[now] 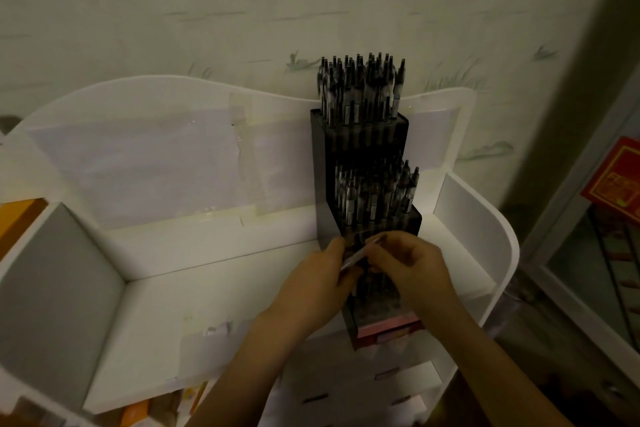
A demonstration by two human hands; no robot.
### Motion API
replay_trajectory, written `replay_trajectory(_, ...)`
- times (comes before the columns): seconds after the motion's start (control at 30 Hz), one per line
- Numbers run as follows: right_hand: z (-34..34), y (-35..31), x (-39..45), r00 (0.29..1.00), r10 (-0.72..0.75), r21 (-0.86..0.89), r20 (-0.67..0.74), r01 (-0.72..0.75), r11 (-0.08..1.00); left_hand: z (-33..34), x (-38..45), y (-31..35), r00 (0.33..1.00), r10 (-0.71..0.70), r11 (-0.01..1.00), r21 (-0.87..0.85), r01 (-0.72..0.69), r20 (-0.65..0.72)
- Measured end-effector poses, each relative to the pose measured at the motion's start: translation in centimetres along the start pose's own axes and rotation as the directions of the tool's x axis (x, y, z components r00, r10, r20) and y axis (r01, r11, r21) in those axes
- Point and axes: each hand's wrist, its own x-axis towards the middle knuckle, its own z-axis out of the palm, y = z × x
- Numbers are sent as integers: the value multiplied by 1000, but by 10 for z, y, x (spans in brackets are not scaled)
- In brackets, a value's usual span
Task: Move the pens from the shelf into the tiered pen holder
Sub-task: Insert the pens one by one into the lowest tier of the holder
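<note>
Lowest holder tier [382, 314] behind hands

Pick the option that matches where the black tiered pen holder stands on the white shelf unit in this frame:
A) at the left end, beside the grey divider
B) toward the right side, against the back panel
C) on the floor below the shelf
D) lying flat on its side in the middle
B: the tiered pen holder stands upright right of centre, its tallest tier against the back panel of the white shelf unit.

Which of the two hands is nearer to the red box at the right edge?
The right hand. It is over the black tiered pen holder, closer to the red box; the left hand is farther away, beside it.
</note>
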Motion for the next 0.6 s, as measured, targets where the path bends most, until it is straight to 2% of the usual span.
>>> replay_trajectory(0.1,-18,-15,3,997,3,161,-81,10,987,-2,1,-8,1000,-10,1000,27,10,-7)
replay_trajectory(0.2,-35,-28,5,988,-93,148,-127,112,983,-3,-1,-14,999,-22,1000,-2,22,-23)
replay_trajectory(0.3,-44,-29,3,977,-182,-98,-111,172,980,-5,-1,-13,999,-48,997,-54,47,-25)
replay_trajectory(0.4,-42,-15,-1,973,-231,-396,-19,204,895,-6,0,-13,999,-52,997,-59,51,-13)
replay_trajectory(0.5,-36,2,0,965,-262,-505,31,241,829,-6,0,-13,1000,-20,1000,-24,20,-13)
replay_trajectory(0.6,-31,19,4,969,-245,-525,36,227,820,-5,1,-16,1000,-14,1000,2,14,-12)
